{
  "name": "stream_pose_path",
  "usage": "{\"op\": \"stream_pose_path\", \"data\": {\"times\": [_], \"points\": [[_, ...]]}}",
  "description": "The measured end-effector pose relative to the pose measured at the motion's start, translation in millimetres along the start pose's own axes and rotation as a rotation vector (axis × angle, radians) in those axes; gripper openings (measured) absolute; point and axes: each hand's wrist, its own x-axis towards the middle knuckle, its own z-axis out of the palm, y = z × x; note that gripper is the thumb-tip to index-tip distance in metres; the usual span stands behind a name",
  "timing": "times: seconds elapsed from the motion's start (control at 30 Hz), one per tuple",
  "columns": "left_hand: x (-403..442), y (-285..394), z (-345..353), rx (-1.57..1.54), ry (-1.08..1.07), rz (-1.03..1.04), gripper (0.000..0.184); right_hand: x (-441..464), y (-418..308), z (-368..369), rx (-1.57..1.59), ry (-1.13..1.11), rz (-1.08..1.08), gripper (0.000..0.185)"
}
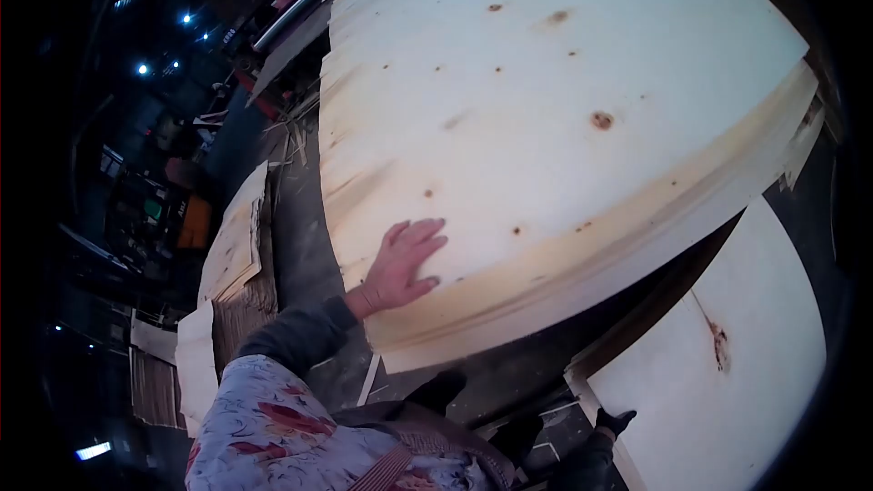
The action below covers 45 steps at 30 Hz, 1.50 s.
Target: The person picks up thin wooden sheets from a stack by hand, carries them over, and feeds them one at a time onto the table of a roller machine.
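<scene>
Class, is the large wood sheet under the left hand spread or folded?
Spread: the wood sheet shows its broad, knotted face beneath the left hand.

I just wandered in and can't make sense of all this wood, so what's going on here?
A person's left hand lies open on a big, pale, knotty wood sheet, near its edge. The dark-gloved right hand is at the edge of a second pale sheet to the right; whether it grips is hard to tell. Stacked sheets stand off to the left.
</scene>
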Motion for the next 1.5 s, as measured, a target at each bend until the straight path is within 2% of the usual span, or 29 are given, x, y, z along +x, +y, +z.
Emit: {"op": "stream_pose_path", "data": {"times": [0.03,0.07,0.1,0.17,0.2,0.23,0.3,0.33,0.37,0.43,0.47,0.53,0.63,0.67,0.7,0.77,0.8,0.83,0.9,0.93,0.97,1.03,1.07,1.1,1.13,1.23,1.5], "points": [[-0.5,2.5,1.8,0.011,0.029,0.001,0.066,6.2,4.7,-3.3,-0.100,0.031,0.009,0.065],[-0.5,3.6,1.4,0.008,0.019,-0.011,0.066,7.5,-8.4,-2.6,0.703,0.005,0.294,0.070],[0.4,3.2,0.7,0.011,0.021,-0.013,0.066,1.7,-21.2,-3.8,0.704,0.001,0.294,0.070],[-2.1,3.5,4.1,0.021,0.032,-0.002,0.066,-4.2,-33.5,-15.3,-0.189,-0.049,0.156,0.089],[-2.8,4.5,3.7,0.018,0.038,-0.010,0.066,-23.5,-75.7,-6.5,-0.393,-0.014,0.146,0.107],[-3.5,5.3,3.3,0.022,0.032,-0.007,0.065,-19.3,-74.8,-12.7,-0.399,-0.018,0.135,0.107],[-4.1,6.0,0.6,0.024,0.036,-0.009,0.065,-19.4,-78.3,-17.9,0.117,-0.039,0.172,0.111],[-4.0,6.1,-0.2,0.020,0.029,-0.003,0.064,-23.8,-82.0,-17.9,0.173,-0.011,0.150,0.096],[-4.0,5.7,0.1,0.015,0.022,0.004,0.063,-26.4,-90.3,-18.4,0.168,-0.013,0.144,0.096],[-4.1,5.4,-1.0,0.018,0.023,0.003,0.062,-33.1,-109.2,-18.5,0.614,-0.037,0.347,0.075],[-4.3,5.2,-1.6,0.025,0.018,0.006,0.063,-41.0,-127.1,-16.7,0.609,-0.037,0.345,0.075],[-2.6,3.9,-2.8,0.011,0.021,0.014,0.062,-55.2,-162.8,-12.9,1.243,0.218,0.614,0.057],[-5.8,0.6,-1.7,-0.013,0.025,0.008,0.062,-63.3,-176.1,-9.6,1.376,0.268,0.642,0.054],[-6.1,-1.5,-1.1,-0.026,0.021,0.005,0.062,-70.2,-174.5,0.9,1.408,0.114,0.510,0.054],[-6.1,-4.3,0.4,-0.026,0.016,-0.001,0.062,-64.4,-159.5,4.9,1.402,0.115,0.517,0.054],[-8.4,-8.1,3.1,-0.044,0.067,0.056,0.062,-52.0,-133.4,14.0,1.095,-0.031,0.299,0.053],[-9.5,-8.0,5.4,-0.045,0.066,0.052,0.062,-50.6,-128.7,21.7,1.065,0.074,0.307,0.052],[-9.5,-9.0,5.2,-0.053,0.070,0.051,0.062,-51.1,-128.1,23.7,1.066,0.067,0.308,0.052],[-11.0,-13.3,2.3,-0.060,0.073,0.061,0.062,-43.0,-110.0,14.6,0.810,0.005,0.053,0.053],[-12.2,-13.4,2.7,-0.054,0.093,0.073,0.062,-42.9,-117.0,10.9,0.795,0.056,0.025,0.054],[-14.1,-14.6,3.8,-0.051,0.116,0.087,0.063,-43.6,-120.0,2.7,0.515,0.025,-0.172,0.056],[-18.4,-20.3,7.3,-0.043,0.155,0.115,0.064,-56.5,-145.8,-6.8,0.496,0.077,-0.155,0.059],[-18.8,-23.1,7.1,-0.051,0.166,0.114,0.064,-63.9,-159.9,-11.7,0.775,0.022,-0.044,0.063],[-17.4,-26.9,5.0,-0.055,0.177,0.115,0.064,-61.0,-156.2,-23.7,0.917,-0.045,-0.020,0.060],[-16.5,-30.2,6.5,-0.071,0.200,0.132,0.064,-79.6,-153.7,-27.8,0.932,-0.042,-0.044,0.060],[-15.9,-34.9,5.6,-0.131,0.254,0.156,0.064,-154.8,-159.5,-41.4,0.841,-0.052,0.018,0.077],[-23.7,-35.1,-0.7,-0.224,0.262,0.158,0.060,-295.9,-130.1,-44.5,0.770,0.065,0.199,0.069]]}}
